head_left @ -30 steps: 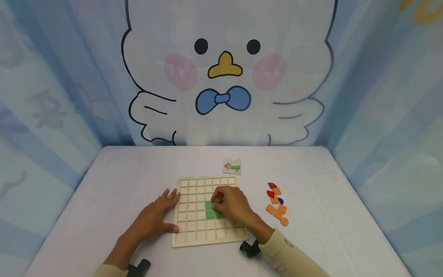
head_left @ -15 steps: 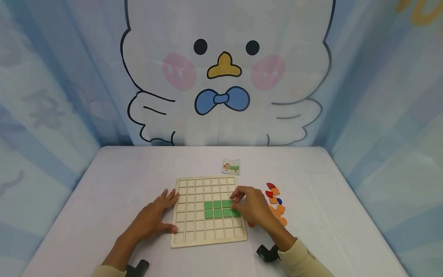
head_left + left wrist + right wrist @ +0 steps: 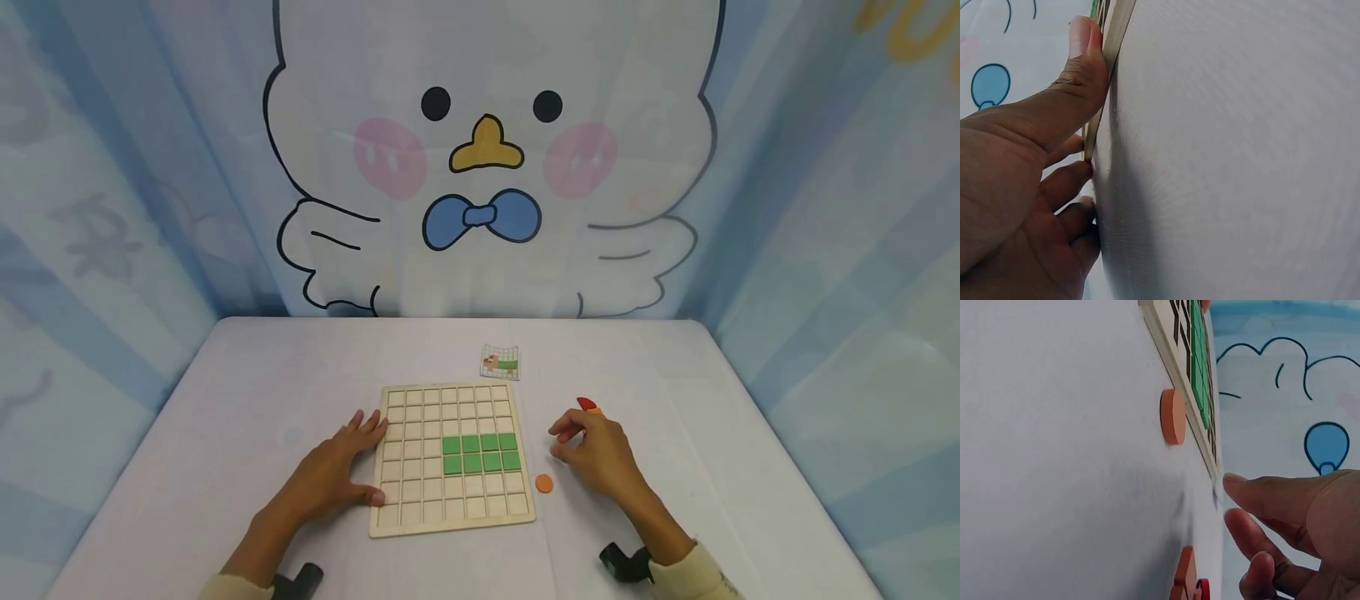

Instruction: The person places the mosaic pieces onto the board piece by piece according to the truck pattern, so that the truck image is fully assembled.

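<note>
A wooden grid board (image 3: 412, 450) lies on the table with two rows of green square tiles (image 3: 482, 452) set in its right half. My left hand (image 3: 330, 471) rests at the board's left edge, thumb and fingers spread; in the left wrist view its thumb (image 3: 1082, 69) touches the rim. To the right of the board, my right hand (image 3: 600, 457) hovers over the loose pieces, fingers loosely bent, with a gap between thumb and forefinger and nothing in them. A red piece (image 3: 586, 403) shows behind it. The hand hides most other pieces, though orange ones (image 3: 1185, 575) show in the right wrist view.
An orange disc (image 3: 543, 483) lies alone just off the board's right edge. Behind the board is a small picture card (image 3: 500, 362) with a grid pattern. Printed curtains (image 3: 487, 275) stand around the table's back and sides.
My right hand has left the green tiles and moved right, off the board, to the loose pieces. All the green tiles now show, and the orange disc is uncovered. The left hand stays put.
</note>
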`<state>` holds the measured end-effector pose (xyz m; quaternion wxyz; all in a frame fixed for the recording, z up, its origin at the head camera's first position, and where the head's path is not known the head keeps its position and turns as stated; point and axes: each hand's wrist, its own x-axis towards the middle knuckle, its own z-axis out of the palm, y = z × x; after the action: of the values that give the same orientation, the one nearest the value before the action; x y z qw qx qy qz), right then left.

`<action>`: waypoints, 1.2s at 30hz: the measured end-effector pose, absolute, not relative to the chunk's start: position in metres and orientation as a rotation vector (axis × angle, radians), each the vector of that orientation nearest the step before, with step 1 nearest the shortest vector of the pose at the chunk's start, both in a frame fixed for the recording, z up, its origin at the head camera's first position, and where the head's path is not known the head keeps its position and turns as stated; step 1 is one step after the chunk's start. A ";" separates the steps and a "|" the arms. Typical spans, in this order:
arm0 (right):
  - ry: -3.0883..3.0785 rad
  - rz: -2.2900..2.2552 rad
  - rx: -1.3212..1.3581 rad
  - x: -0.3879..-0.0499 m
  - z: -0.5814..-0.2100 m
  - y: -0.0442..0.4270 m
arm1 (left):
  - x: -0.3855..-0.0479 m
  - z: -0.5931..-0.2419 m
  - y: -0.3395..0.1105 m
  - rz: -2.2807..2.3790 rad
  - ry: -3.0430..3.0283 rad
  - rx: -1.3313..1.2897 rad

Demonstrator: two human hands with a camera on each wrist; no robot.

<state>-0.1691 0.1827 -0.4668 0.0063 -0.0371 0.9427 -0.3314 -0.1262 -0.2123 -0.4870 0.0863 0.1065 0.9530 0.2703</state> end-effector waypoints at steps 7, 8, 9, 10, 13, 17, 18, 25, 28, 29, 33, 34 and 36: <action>2.948 -1.043 -0.048 -0.166 -0.468 0.209 | -0.125 -0.487 -0.212 0.800 2.837 0.308; 2.952 -1.043 -0.041 -0.166 -0.468 0.212 | -0.125 -0.487 -0.212 0.798 2.837 0.307; 2.953 -1.043 -0.035 -0.166 -0.468 0.215 | -0.125 -0.487 -0.212 0.796 2.837 0.308; 2.955 -1.036 -0.029 -0.166 -0.469 0.218 | -0.125 -0.487 -0.212 0.795 2.837 0.307; 2.950 -1.007 -0.019 -0.166 -0.472 0.224 | -0.125 -0.488 -0.212 0.794 2.836 0.304; 2.925 -0.986 -0.004 -0.167 -0.476 0.227 | -0.125 -0.488 -0.212 0.802 2.829 0.293; 2.924 -0.987 -0.010 -0.167 -0.477 0.226 | -0.125 -0.488 -0.212 0.804 2.827 0.293; 2.931 -0.965 -0.096 -0.168 -0.479 0.217 | -0.126 -0.488 -0.212 0.807 2.829 0.301; 2.916 -0.949 -0.122 -0.169 -0.480 0.213 | -0.126 -0.489 -0.212 0.811 2.831 0.299; 2.911 -0.942 -0.127 -0.170 -0.480 0.212 | -0.126 -0.489 -0.212 0.811 2.831 0.299; 2.892 -0.923 -0.132 -0.171 -0.479 0.210 | -0.126 -0.489 -0.212 0.812 2.834 0.302; 2.888 -0.925 -0.134 -0.171 -0.478 0.210 | -0.126 -0.489 -0.212 0.811 2.835 0.302; 2.882 -0.936 -0.145 -0.171 -0.478 0.209 | -0.126 -0.489 -0.212 0.810 2.837 0.305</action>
<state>-0.1708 0.2091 -0.4778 0.0542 -0.0479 0.9486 -0.3080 -0.1255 -0.2121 -0.4886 0.0876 0.1023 0.9528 0.2720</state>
